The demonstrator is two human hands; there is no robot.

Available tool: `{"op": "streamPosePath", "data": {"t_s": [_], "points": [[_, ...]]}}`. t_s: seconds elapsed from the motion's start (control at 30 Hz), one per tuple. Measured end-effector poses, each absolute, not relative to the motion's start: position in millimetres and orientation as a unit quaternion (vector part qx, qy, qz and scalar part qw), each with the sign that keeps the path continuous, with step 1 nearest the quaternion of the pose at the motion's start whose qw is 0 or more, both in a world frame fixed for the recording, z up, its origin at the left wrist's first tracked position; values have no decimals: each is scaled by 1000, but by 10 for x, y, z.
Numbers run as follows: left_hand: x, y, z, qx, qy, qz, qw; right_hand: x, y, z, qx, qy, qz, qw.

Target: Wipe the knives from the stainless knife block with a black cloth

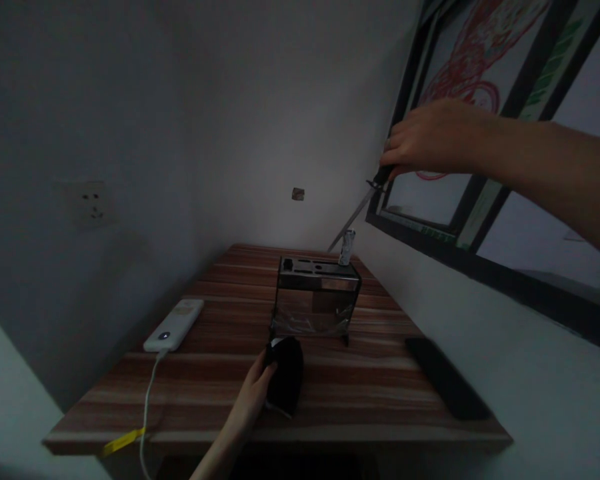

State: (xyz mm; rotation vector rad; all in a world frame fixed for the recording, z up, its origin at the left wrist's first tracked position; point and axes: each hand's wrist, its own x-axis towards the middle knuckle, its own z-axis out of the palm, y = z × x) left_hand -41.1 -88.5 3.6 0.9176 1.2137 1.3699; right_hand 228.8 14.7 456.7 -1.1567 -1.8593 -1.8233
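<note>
My right hand is raised at the upper right, its fingers wrapped round the black handle of a honing steel. The thin metal rod slants down to the left, and its tip is above the back of a knife block. That block stands upright on the table, with a slotted metal top and clear sides. A silvery upright piece rises from the right end of its top. Low in front of the block, my left hand grips a black cloth-like item with a pale edge.
The wood-striped table meets walls at the back and sides. A white power bank with a cable and yellow tag lies left. A flat black object lies right. A framed board hangs on the right wall.
</note>
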Motion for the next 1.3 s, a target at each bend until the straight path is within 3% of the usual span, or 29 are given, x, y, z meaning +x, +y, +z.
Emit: {"op": "streamPosePath", "data": {"t_s": [0.07, 0.17, 0.43, 0.73, 1.3], "points": [[-406, -894, 61, 404, 521, 559, 503, 2113, 27, 4540, -255, -737, -622, -80], [-398, -903, 87, 439, 534, 539, 481, 1911, -149, 4472, -213, -739, -618, -161], [-381, -901, 88, 487, 527, 513, 471, 1857, -87, 4436, -174, -748, -619, -165], [-372, -946, 166, 485, 536, 513, 463, 1975, 60, 4354, -134, -814, -559, -80], [-359, -942, 162, 503, 550, 494, 448, 1959, 46, 4303, -167, -777, -587, -153]]}}
